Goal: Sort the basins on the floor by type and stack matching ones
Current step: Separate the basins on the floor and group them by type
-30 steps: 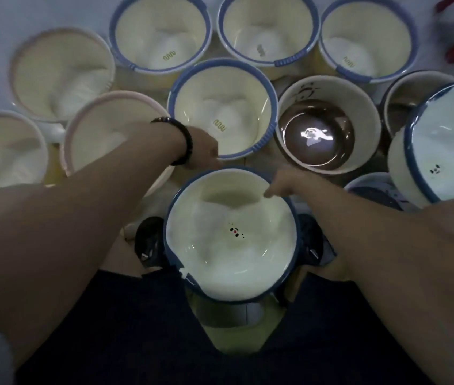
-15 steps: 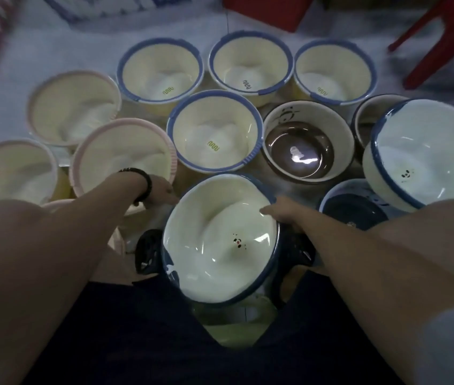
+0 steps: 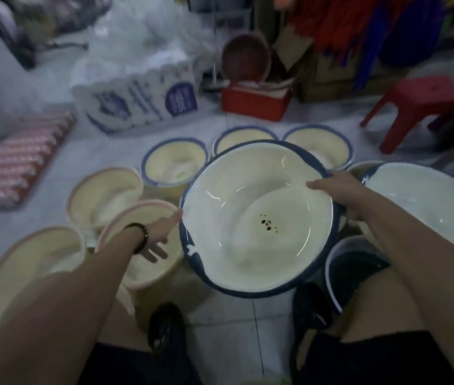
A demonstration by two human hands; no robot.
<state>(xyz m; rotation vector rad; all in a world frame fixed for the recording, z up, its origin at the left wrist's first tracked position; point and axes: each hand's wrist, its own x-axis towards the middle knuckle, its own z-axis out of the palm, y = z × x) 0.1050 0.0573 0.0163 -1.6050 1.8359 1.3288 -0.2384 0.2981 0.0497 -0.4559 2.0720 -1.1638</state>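
Head view: the enamel basin [image 3: 259,218] hangs tilted above the floor basins, the right hand [image 3: 339,193] clamping its far rim, the left hand [image 3: 159,237] spread loose beside its near edge. It looks rigid, glossy and chip-prone, likely slick; gripping opposite rims seems safest.

Lifted basin [image 3: 259,218] between basins: cluster [image 3: 103,195] left, one [image 3: 426,201] right.

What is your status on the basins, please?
Right hand grips lifted dark-rimmed basin; left hand open beside it. Matching basin right. Path clear.
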